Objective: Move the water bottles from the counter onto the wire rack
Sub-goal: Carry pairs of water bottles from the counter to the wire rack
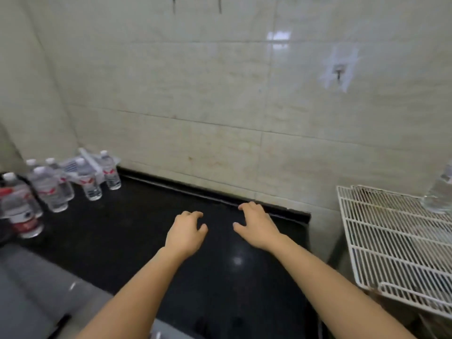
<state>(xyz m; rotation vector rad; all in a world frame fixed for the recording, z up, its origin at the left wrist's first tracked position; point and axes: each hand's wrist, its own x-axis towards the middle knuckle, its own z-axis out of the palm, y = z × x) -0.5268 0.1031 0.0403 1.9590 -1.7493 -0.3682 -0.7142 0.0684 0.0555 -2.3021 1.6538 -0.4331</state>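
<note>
Black counter (137,236), glossy, backed by a pale tiled wall (195,94). Both hands are out over its middle, palms down, fingers loosely curled, nothing in either. Left hand (187,232) and right hand (254,226) sit side by side, a small gap between them; right fingertips (244,206) are near the counter's raised back edge. Can't tell if the palms touch the surface. Bottles (73,182) stand upright in a cluster at the far left of the counter, white caps, red-and-white labels, some torn plastic wrap (90,160) behind them; nearest one (20,206) is at the left frame edge. White wire rack (396,241) is off the counter's right end, well apart from the cluster. One bottle (440,189) already stands on the rack's far corner, cut off by the frame.
</note>
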